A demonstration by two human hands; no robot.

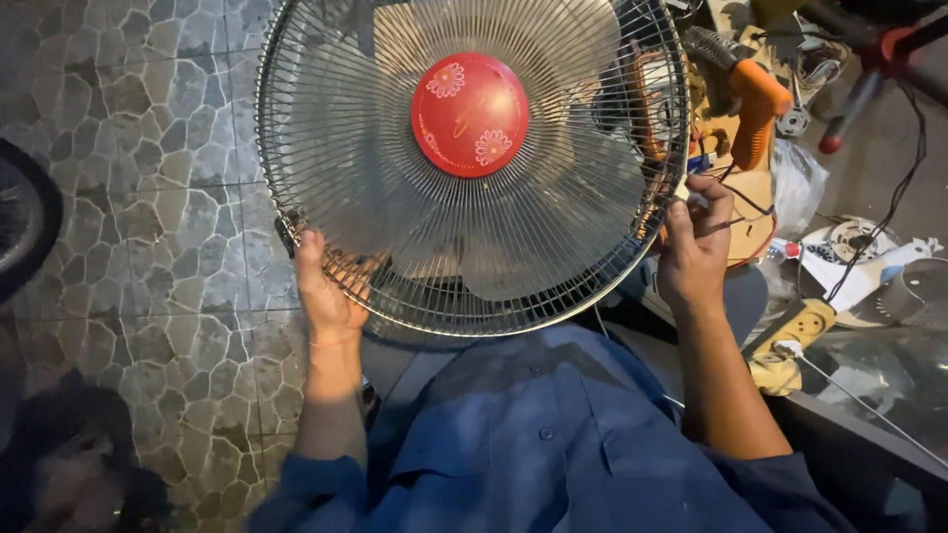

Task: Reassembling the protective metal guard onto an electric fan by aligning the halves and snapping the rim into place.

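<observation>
A round wire fan grille (553, 247) with a red cap (470, 114) bearing flower marks at its centre fills the upper middle of the head view. My left hand (324, 296) grips the rim at its lower left. My right hand (696, 245) holds the rim at its right edge. Pale fan blades show through the wires behind the grille. My blue shirt (553, 444) lies below it.
Stone-pattern floor tiles (148, 197) lie to the left, with a dark tyre (20, 217) at the far left edge. On the right are an orange-handled tool (755, 109), a yellow power strip (790, 341), cables, white fan parts (869, 266) and a plastic bag.
</observation>
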